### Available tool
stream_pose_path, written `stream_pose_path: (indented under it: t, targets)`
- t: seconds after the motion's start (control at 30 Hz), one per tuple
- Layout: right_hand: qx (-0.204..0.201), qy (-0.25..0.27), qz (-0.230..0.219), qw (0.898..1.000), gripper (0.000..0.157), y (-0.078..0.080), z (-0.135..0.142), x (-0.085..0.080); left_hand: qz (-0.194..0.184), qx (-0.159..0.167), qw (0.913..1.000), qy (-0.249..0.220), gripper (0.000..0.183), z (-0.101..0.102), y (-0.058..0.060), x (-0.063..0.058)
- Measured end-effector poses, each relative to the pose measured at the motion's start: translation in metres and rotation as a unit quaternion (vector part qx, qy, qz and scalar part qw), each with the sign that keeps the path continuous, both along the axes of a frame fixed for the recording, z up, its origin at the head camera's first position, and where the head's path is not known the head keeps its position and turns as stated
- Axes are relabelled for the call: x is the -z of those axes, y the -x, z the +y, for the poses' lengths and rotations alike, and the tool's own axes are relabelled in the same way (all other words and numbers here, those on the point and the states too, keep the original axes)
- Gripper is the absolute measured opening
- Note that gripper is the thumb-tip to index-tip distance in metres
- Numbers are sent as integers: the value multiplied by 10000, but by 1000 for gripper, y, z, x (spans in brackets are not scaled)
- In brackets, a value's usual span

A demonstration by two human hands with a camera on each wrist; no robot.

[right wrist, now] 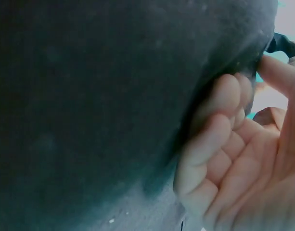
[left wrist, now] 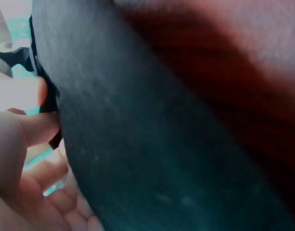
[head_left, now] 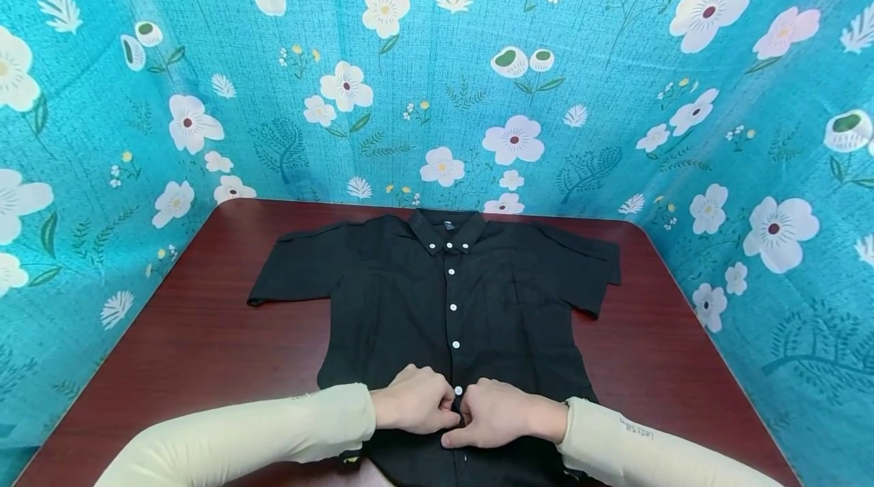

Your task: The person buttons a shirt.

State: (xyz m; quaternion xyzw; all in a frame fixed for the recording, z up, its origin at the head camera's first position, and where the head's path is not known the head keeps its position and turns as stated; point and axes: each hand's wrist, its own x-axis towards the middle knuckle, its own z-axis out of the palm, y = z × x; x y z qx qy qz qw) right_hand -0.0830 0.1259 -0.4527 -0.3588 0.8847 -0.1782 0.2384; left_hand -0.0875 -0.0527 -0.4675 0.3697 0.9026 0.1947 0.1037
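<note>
A black short-sleeved shirt (head_left: 410, 305) lies front up, collar (head_left: 448, 233) at the far side, with white buttons down its middle. My left hand (head_left: 418, 400) pinches the front placket just below a white button (head_left: 458, 391). Close on its right, my right hand (head_left: 497, 415) holds the same strip of cloth, thumb pointing left. In the left wrist view, thumb and finger meet at the edge of the dark cloth (left wrist: 128, 125). The right wrist view shows curled fingers (right wrist: 210, 139) against raised cloth (right wrist: 89, 96). The fingertips' exact hold on the button area is hidden.
A dark red-brown table (head_left: 225, 350) lies under the shirt, its far edge just beyond the collar. Blue flowered curtains (head_left: 437, 92) hang behind it and along both sides. The shirt's sleeves (head_left: 300, 267) spread out left and right.
</note>
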Motion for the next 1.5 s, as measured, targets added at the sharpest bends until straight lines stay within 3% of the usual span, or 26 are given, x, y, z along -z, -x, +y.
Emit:
stream_pose_path:
  t: [0.13,0.37,0.57,0.8,0.9,1.0,1.3,1.4,1.5]
  targets:
    - [230,-54,-313,9992,48,-2,-1,-1,-140,197,9996,-162,35,1,-1,0]
    - [480,147,-1701,9841,33,-2,1,-2,-330,622,9975,-16,20,1,-5,-3]
    - [635,223,-1831,9808,26,-4,1,-4,-69,703,9975,-40,22,2,-11,-2]
    - [593,455,-2161,9735,20,-2,4,-2,-29,1157,9932,-82,17,4,-14,2]
    - [617,506,-2419,9670,18,1,8,0,9,1587,9873,-120,14,2,-13,4]
    - [709,508,-2739,9578,15,3,11,1,310,1974,9798,-58,11,-1,-13,4]
    - [619,324,-3410,9375,23,4,17,1,1125,2544,9605,-26,18,-6,-17,6]
    - [649,406,-3533,9324,25,3,16,0,1057,2736,9559,-134,15,-5,-17,7]
    - [704,505,-3568,9301,26,0,15,-2,774,2677,9599,-293,8,-4,-18,9]
